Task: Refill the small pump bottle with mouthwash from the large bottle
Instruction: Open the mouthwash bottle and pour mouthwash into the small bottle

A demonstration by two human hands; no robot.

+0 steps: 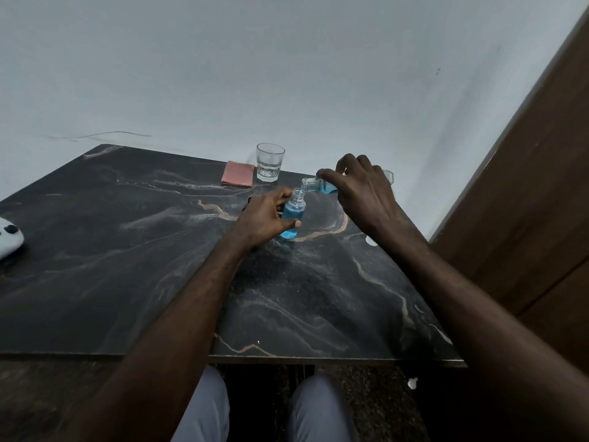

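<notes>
Left grip (266,218) curled round the small pump bottle (293,218) at mid-body, thumb across the near side, fingers round the far side. Small pump bottle close to upright with a slight lean, base down at the dark marbled desk (127,250), neck open, blue mouthwash up to about the shoulder.

Right grip (363,193) wrapped over the large bottle (318,186) from above, thumb stretched along the near side toward the neck. Large bottle tipped almost level, just right of the small pump bottle and a little higher, open mouth right at the small bottle's neck; touching or just apart, cannot tell. Blue liquid pooled along the low side near the neck.

Behind the small pump bottle, 1 clear glass (270,161), upright, close to the wall. Behind and left of the bottle, 1 pink folded cloth (238,178), flat, just beside the glass. Near-right of the bottle, a small white round piece (370,240), partly hidden by the right forearm. Just left of the bottle, past the left grip, a small dark thing (247,202), mostly hidden, kind unclear. Far left of the bottle, a white device (9,239) with dark buttons, cut by the frame edge. Far right, a brown wooden panel (526,202).
</notes>
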